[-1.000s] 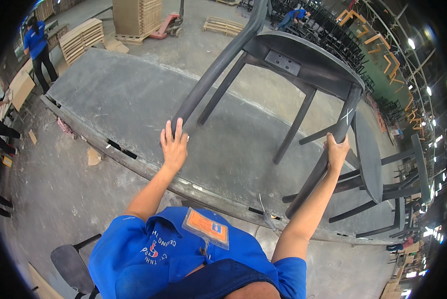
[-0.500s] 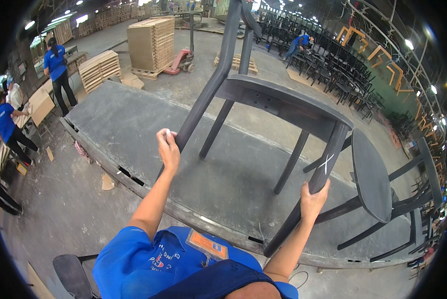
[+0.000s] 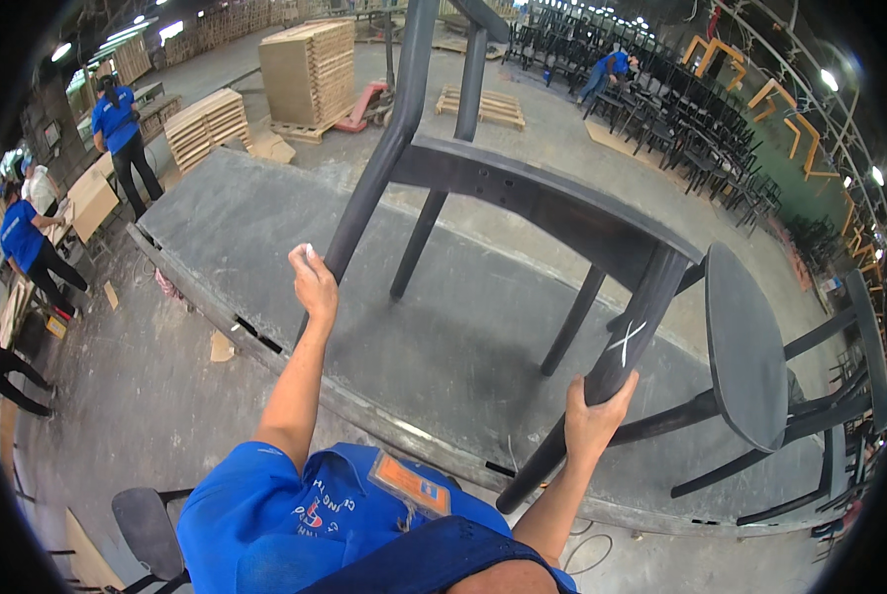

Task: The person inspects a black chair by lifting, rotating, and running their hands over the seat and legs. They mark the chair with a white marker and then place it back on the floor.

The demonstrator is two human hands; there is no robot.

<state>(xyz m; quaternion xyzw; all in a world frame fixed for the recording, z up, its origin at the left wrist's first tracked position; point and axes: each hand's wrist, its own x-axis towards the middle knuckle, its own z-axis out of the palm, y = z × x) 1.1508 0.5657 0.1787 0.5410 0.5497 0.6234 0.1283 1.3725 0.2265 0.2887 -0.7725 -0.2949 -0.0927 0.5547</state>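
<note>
A dark grey wooden chair (image 3: pixel 538 203) is tilted toward me over a long grey-topped platform (image 3: pixel 265 213). My right hand (image 3: pixel 594 421) wraps round its near right leg, just below a white cross mark (image 3: pixel 627 343). Against the near left leg rests my left hand (image 3: pixel 315 285), fingers curled, with a small white piece that looks like chalk (image 3: pixel 309 249) at the fingertips. How firmly the left hand bears on that leg is hard to see. Small dark holes show in the chair's rail.
Another dark chair (image 3: pixel 747 346) lies on its side at the platform's right end. A black seat (image 3: pixel 151 533) is at lower left. Stacked boards (image 3: pixel 308 79), a red pallet jack (image 3: pixel 366 104) and many chairs (image 3: pixel 661 124) stand beyond. People in blue work at left and far back.
The near end of the chair has swung left and a little toward me. Both hands have moved left with it, each keeping its place on its leg.
</note>
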